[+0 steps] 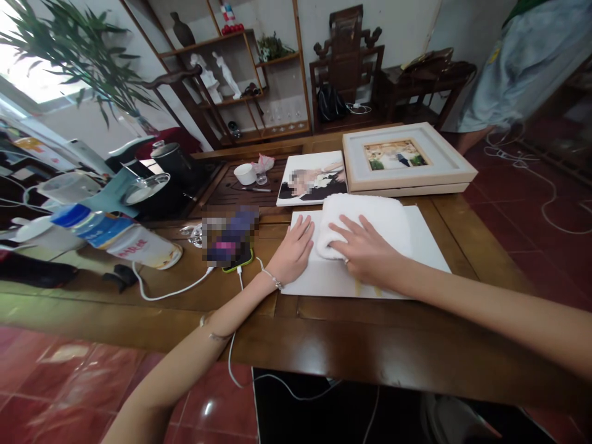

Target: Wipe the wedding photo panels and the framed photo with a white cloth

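Note:
A white board (pixel 305 277) lies flat on the wooden table, with faint yellowish marks near its front edge. My left hand (pixel 293 250) rests on the board's left edge, fingers stretched out and flat, holding nothing. Over the board's back part sits a folded white towel (pixel 383 216). My right hand (pixel 363 246) grips the towel's front left part from above, fingers spread over it and thumb at the fold. The towel hides much of the board's surface beneath it.
Behind the board are a photo panel (pixel 314 179) and a framed picture (pixel 351 172). To the left lie a phone (pixel 238 262) with a white cable and a tilted bottle (pixel 124 237). A white cup (pixel 245 174) stands on the tea tray. Another person's leg (pixel 504 80) shows at right.

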`<state>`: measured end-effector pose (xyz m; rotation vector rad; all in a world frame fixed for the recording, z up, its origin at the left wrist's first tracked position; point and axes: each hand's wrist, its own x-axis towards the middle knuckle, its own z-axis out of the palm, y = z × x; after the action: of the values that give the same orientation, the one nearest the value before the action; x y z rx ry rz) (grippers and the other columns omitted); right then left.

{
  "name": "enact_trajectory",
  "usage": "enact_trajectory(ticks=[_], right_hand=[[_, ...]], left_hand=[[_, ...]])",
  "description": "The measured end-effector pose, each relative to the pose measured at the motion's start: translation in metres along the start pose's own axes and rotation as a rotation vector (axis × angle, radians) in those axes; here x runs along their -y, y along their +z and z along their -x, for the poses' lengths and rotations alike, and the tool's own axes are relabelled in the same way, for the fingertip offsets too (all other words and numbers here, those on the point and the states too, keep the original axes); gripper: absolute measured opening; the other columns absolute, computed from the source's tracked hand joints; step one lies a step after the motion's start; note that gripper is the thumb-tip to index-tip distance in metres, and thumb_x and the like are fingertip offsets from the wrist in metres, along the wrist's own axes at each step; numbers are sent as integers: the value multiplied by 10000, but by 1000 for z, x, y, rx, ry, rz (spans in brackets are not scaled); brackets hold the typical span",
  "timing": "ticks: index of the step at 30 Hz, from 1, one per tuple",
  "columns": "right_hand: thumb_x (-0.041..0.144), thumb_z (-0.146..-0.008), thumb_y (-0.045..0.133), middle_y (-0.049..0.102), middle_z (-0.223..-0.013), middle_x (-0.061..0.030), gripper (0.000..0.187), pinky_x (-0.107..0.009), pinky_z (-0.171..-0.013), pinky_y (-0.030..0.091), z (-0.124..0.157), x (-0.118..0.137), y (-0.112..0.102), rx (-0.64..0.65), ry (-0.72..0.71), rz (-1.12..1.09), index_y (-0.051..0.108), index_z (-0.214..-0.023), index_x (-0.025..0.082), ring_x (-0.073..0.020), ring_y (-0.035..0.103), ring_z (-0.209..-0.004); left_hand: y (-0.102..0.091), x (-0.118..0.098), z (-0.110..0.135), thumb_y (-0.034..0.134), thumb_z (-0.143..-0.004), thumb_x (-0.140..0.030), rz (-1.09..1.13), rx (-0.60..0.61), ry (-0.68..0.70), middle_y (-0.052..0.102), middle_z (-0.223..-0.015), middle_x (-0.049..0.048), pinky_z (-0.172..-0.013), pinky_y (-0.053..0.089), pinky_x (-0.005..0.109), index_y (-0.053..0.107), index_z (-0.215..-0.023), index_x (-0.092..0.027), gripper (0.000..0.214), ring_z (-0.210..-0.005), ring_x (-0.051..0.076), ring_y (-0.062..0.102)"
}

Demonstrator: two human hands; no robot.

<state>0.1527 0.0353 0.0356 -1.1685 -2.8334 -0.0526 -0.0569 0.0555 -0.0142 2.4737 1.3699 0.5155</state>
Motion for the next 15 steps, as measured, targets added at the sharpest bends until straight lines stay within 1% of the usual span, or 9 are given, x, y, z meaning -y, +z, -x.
enact_trajectory(ticks=[2,4,7,9,10,12,15], right_hand=[[106,-738,524,417,-1401,-191,414,-657,-1016,220,9,16,2,-12,-27,-2,613,-1140,141,-426,272,-1320],[169,-738,571,420,-1396,-198,380,-674,-1003,222,24,34,1,-6,-85,-28,632,-1113,164,-447,283,-1307],[241,-718,626,395,-1414,-197,359,-693,-987,232,46,60,-6,17,-169,-83,651,-1073,193,-467,282,-1300],[262,-708,640,389,-1422,-183,360,-684,-995,237,55,70,-12,43,-195,-120,653,-1063,203,-459,275,-1307],[262,-710,637,396,-1421,-173,359,-672,-1002,243,56,71,-15,57,-197,-135,651,-1065,207,-447,278,-1310],[241,-724,614,416,-1412,-159,366,-640,-1014,259,52,66,-19,81,-180,-145,642,-1087,205,-420,297,-1312],[155,-743,545,431,-1406,-144,407,-591,-1038,262,35,41,-19,91,-109,-112,615,-1142,190,-369,307,-1324]], left_hand=[[0,0,0,266,-950,-246,-3,0,1,237,-1519,139,-1130,177,535,313,-1409,-124,477,-1428,264,88],[0,0,0,266,-950,-242,-3,-2,0,241,-1516,149,-1130,179,536,319,-1405,-110,476,-1428,269,88],[0,0,1,267,-940,-205,8,-13,5,243,-1515,150,-1127,178,544,324,-1401,-113,473,-1427,273,95],[0,1,0,276,-928,-181,17,-15,14,239,-1516,150,-1124,173,552,323,-1401,-123,478,-1427,276,91],[0,2,0,282,-923,-173,21,-14,19,238,-1516,153,-1123,173,555,323,-1400,-125,481,-1427,278,89],[0,3,-2,284,-920,-170,26,-12,31,241,-1513,161,-1123,176,552,330,-1396,-117,481,-1426,280,92],[1,4,-4,283,-931,-199,26,-19,47,252,-1508,169,-1127,184,539,344,-1386,-104,468,-1425,278,107]])
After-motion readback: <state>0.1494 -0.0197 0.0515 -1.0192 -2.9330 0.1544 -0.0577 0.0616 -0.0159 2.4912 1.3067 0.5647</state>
